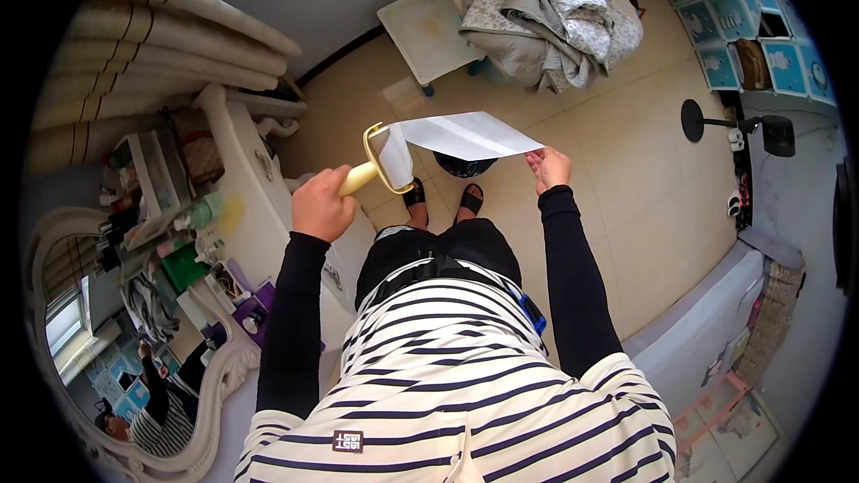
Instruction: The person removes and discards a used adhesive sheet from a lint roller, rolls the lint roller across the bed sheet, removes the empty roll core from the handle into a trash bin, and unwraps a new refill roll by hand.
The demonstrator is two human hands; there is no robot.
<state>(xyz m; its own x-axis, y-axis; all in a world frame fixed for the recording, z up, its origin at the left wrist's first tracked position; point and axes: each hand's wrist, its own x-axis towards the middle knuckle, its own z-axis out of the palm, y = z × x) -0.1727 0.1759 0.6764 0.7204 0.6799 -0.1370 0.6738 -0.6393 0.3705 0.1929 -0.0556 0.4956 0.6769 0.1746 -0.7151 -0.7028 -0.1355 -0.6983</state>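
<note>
My left hand (324,204) is wrapped round the pale yellow handle of a lint roller (360,179), its yellow frame standing upright around a white roll. From the roll a white sheet (474,134) stretches out to the right, still joined to it. The fingers of my right hand (548,168) pinch the sheet's far lower corner. Under the sheet, near my feet, a black bin (463,164) shows in part on the tiled floor.
A white dresser (259,188) with bottles, boxes and a mirror (116,349) stands at left. Ahead are a small low table (429,33) and a heap of grey bedding (555,13). A round black stand (692,120) and blue cabinets (716,18) are at right.
</note>
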